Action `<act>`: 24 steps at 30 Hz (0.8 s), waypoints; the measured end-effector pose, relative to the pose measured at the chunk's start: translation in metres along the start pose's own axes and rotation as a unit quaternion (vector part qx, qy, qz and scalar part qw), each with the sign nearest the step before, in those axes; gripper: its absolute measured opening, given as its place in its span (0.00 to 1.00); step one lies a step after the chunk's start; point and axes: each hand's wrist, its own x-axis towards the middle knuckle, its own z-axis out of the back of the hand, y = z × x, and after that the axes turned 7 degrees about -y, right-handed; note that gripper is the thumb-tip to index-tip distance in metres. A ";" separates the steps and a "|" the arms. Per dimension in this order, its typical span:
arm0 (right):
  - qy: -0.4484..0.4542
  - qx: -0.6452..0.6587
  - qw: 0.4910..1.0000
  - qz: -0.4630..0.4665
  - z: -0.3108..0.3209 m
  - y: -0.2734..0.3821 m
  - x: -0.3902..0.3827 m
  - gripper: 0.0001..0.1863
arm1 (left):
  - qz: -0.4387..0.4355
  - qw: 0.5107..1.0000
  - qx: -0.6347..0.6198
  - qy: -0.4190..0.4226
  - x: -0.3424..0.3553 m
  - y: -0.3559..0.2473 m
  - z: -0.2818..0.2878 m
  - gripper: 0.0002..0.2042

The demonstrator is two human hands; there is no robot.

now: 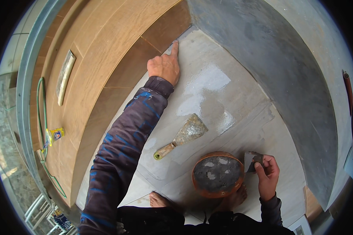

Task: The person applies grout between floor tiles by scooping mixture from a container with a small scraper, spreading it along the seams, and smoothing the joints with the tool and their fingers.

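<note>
My left hand (164,66) points its index finger along the joint between the brown skirting tile (153,31) and pale grey floor (243,105), touching near the corner; its other fingers are curled, holding nothing. My right hand (267,174) grips a small square grey scraper (251,160) beside a terracotta-coloured bowl (217,174) of dark grey paste. A stained putty knife (188,131) lies on the floor between my hands, below some wet patches.
A grey wall (278,58) curves along the right. On the wood-look step (86,47) at left lie a pale float (66,76), green cord (41,102) and yellow item (55,135). My bare feet (159,199) stand near the bowl. Metal items (39,207) sit lower left.
</note>
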 end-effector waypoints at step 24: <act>0.014 0.012 1.000 0.006 -0.011 0.002 -0.018 0.08 | 0.057 0.935 -0.330 0.118 -0.039 0.075 0.000 0.34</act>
